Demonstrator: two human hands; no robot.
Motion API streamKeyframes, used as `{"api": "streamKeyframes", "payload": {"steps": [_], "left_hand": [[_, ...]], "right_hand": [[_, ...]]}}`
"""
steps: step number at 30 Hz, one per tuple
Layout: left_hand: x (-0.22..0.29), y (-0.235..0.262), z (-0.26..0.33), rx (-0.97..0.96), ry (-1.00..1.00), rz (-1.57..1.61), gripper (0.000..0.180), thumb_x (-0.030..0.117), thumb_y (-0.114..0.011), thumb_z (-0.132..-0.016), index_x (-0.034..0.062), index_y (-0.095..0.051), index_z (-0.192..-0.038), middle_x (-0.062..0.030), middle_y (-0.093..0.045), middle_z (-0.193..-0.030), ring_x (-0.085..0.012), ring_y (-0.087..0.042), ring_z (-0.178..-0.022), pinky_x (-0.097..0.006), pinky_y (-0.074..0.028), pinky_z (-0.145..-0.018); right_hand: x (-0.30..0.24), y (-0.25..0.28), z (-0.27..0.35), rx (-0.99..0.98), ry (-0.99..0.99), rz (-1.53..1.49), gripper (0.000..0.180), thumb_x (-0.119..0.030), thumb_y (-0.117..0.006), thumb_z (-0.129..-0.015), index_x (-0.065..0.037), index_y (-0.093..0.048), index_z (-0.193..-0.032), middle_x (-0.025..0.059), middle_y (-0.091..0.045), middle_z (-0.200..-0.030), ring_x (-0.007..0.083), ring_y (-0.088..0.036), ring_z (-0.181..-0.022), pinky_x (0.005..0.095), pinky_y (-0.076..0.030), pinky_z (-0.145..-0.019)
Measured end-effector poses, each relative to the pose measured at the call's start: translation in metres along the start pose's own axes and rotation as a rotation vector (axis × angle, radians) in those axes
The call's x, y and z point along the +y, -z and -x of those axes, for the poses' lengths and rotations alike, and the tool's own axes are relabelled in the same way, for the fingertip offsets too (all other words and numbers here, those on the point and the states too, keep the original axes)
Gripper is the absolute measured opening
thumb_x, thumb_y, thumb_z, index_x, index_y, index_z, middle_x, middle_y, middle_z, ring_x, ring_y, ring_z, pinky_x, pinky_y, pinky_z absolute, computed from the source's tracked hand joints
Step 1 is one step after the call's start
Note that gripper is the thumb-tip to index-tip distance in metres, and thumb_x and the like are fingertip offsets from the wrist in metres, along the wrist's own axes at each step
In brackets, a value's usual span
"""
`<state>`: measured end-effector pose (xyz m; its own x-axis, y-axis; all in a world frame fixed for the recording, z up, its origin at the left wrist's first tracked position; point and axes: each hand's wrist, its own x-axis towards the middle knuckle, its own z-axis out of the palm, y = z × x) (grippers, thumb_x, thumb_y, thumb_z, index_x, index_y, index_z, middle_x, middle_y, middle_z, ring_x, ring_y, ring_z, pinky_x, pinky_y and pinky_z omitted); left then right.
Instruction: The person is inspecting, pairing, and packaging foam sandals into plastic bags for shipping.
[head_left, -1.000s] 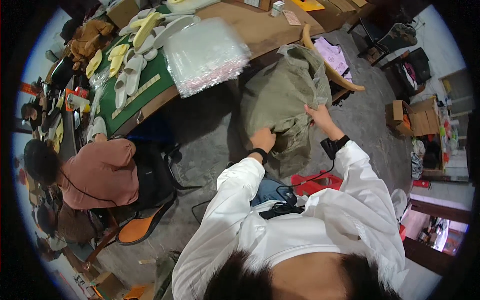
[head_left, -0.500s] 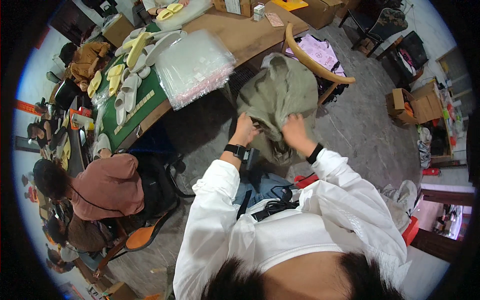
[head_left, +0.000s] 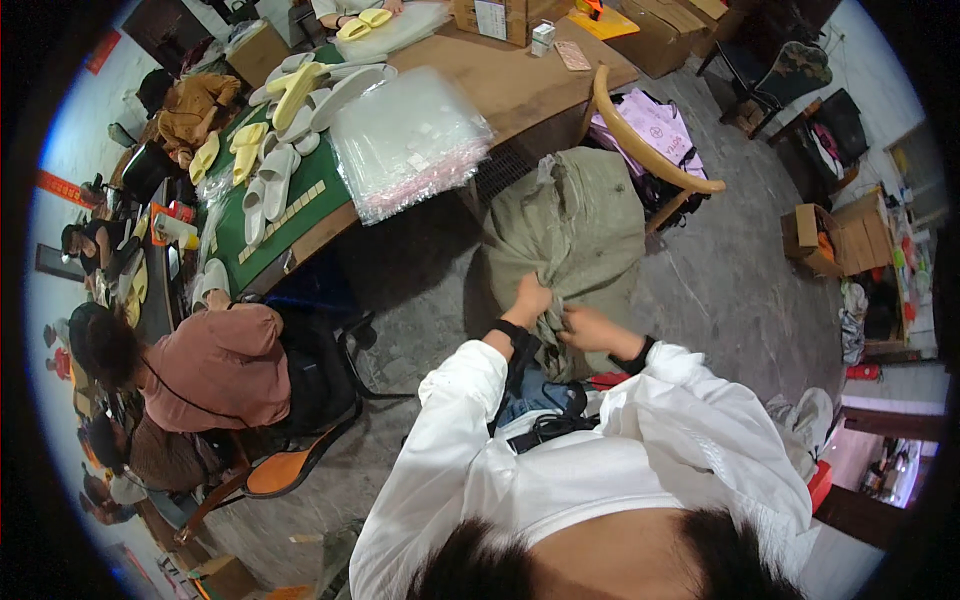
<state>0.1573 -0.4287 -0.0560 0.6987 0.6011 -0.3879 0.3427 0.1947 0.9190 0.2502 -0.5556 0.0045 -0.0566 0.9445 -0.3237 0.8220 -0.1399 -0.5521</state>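
1. A bulky olive-grey sack (head_left: pixel 595 215) is resting on the grey floor (head_left: pixel 720 285), straight ahead of the person (head_left: pixel 570 465), between the desk (head_left: pixel 525 85) and the curved wooden chair (head_left: pixel 660 150).
2. The sack's bulk is lying beyond the 2 sets of fingers; its longer axis appears to be pointing away from the body, though its near end is being partly hidden.
3. Gathered cloth is being clutched at the near side by the curled fingers of the left hand (head_left: pixel 533 297).
4. Just beside, the same folds are being pinched by the right hand (head_left: pixel 591 328), placed slightly closer to the body.
5. The sack's middle is being approached more nearly by the left hand.
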Motion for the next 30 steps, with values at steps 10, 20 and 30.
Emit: {"api": "streamKeyframes", "payload": {"steps": [10,20,30], "left_hand": [[0.048,-0.042,0.035,-0.028,-0.043,-0.030,0.031,0.005,-0.055,-0.078,-0.0063,-0.049,-0.106,-0.0132,-0.058,-0.095,-0.0185,-0.051,-0.083,-0.030,-0.040,-0.076],[0.039,0.072,0.006,0.628,-0.187,-0.020,0.023,0.010,-0.056,-0.078,-0.0014,-0.054,-0.098,-0.0172,-0.060,-0.089,-0.0280,-0.058,-0.082,-0.035,-0.044,-0.071],[0.112,0.144,-0.031,0.708,-0.414,-1.375,0.021,0.014,-0.056,-0.071,0.0101,-0.060,-0.091,-0.0122,-0.056,-0.090,-0.0287,-0.056,-0.078,-0.036,-0.042,-0.065]], "right_hand": [[0.109,0.092,-0.102,0.360,-0.769,0.211,0.059,-0.035,-0.064,-0.071,0.002,-0.047,-0.112,0.0232,-0.059,-0.091,0.0361,-0.059,-0.083,0.0414,-0.046,-0.073],[0.169,0.291,-0.066,0.866,-0.716,0.179,0.031,-0.030,-0.051,-0.078,-0.006,-0.063,-0.092,0.0211,-0.060,-0.091,0.0387,-0.055,-0.090,0.0441,-0.044,-0.076],[0.180,0.342,-0.090,0.955,-0.927,0.228,0.028,-0.028,-0.047,-0.082,-0.008,-0.062,-0.096,0.0166,-0.059,-0.100,0.0357,-0.055,-0.094,0.0432,-0.044,-0.078]]}}
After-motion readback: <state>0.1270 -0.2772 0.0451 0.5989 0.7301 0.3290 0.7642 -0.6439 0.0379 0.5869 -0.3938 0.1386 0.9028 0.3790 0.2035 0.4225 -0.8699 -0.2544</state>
